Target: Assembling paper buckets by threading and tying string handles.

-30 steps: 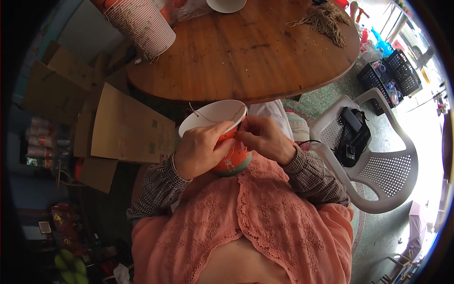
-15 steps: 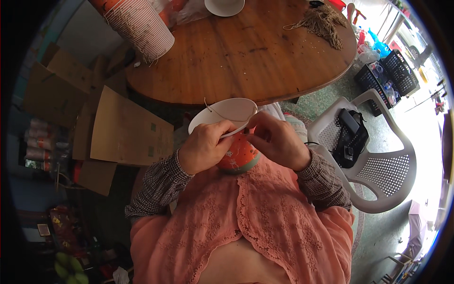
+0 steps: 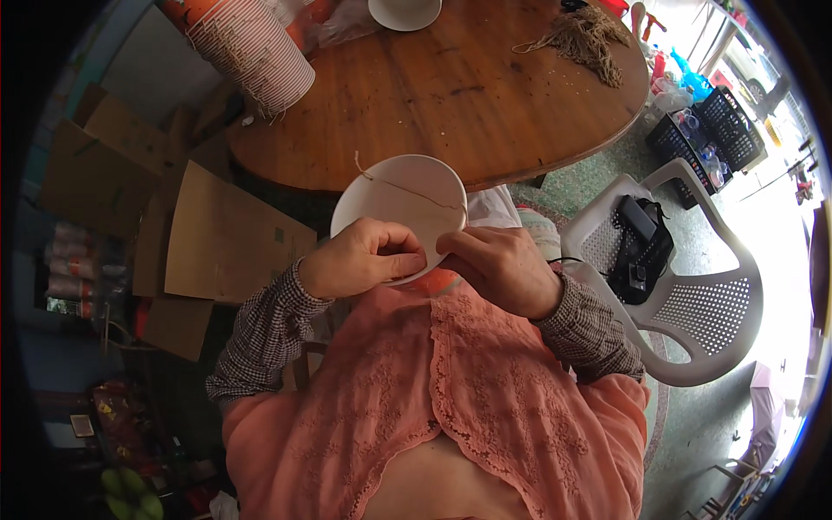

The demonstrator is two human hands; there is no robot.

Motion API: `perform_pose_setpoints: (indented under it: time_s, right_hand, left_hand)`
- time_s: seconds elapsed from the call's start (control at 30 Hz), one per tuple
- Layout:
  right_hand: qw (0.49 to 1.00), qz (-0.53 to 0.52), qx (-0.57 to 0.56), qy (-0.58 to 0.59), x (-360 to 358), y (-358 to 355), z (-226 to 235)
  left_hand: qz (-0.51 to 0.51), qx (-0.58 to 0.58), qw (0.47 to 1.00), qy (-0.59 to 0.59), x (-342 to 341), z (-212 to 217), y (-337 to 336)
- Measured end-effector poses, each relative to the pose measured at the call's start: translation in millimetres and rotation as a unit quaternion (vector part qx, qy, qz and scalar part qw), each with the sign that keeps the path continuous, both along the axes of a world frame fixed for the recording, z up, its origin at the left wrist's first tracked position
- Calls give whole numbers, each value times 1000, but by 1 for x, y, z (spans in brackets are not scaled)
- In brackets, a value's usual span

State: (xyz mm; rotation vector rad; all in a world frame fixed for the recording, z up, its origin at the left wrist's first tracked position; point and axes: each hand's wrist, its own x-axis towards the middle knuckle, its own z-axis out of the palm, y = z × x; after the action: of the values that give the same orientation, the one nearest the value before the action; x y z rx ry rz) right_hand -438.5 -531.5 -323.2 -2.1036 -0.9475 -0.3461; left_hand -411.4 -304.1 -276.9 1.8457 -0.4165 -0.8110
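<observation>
A round wooden counter [image 3: 485,95] fills the space beyond both hands, with a white plastic chair [image 3: 693,303] off to the right hand's side and flattened cardboard [image 3: 225,243] out past the left. A tall stack of ribbed paper cups [image 3: 251,52] leans on the counter's far left. Held close to the chest, a white paper cup [image 3: 399,204] tips its mouth upward, a thin string [image 3: 407,189] running left to right across its rim. The left hand [image 3: 360,258] curls its fingers around the near wall; the right hand [image 3: 503,264] pinches the rim where the string ends, nearer that end.
</observation>
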Motion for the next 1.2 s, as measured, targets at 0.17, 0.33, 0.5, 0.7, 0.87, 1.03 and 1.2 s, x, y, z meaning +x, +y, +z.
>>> perform_pose_setpoints:
  time_s: [0.17,0.33,0.5,0.7,0.87,1.03,1.2]
  right_hand:
    - [999,-5,-18,-39,-4,3,1]
    - [998,0,-50,50,-7,-3,-21]
    - [993,-21,-72,95,11,-8,-40]
    - [986,22,-14,162,21,-12,-26]
    - [987,61,41,143,24,-19,-4]
    - [983,49,32,174,25,-6,5]
    - [973,91,92,193,30,14,-17]
  left_hand:
    - [-69,50,994,-74,2,3,-1]
    - [-96,81,985,-117,-2,-25,-9]
    - [-23,44,966,-253,1,-73,-7]
    - [66,-39,973,-217,12,-67,-3]
    - [105,-103,969,-197,6,-46,-8]
    - [139,-179,960,-163,-3,-47,-14]
    - [124,-74,923,-358,-8,-40,-22]
